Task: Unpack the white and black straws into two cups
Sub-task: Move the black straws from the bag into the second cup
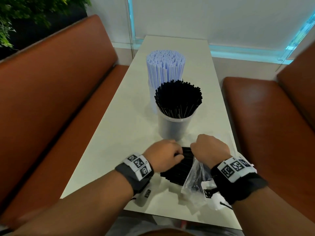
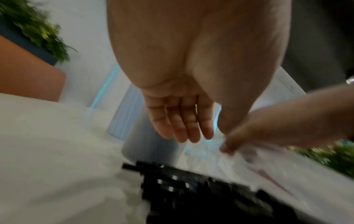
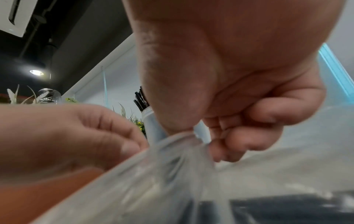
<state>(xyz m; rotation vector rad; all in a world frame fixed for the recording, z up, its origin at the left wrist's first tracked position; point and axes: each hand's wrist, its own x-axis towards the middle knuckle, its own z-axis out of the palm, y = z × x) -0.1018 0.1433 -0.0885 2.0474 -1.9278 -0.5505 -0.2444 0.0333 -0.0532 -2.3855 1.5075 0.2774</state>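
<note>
Far cup (image 1: 152, 97) holds white straws (image 1: 165, 67); near cup (image 1: 173, 127) holds black straws (image 1: 179, 99). Right hand (image 1: 209, 148) pinches the plastic bag (image 1: 196, 176). Left hand (image 1: 163, 155) rests slack-fingered on the loose black bundle (image 1: 179, 167).

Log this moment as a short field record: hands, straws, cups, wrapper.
left hand: on the loose black straw bundle; grip unclear
right hand: pinches the clear plastic wrapper
near cup: clear, full of upright black straws
far cup: behind the near one, holds white straws
table: pale, between two brown benches
</note>
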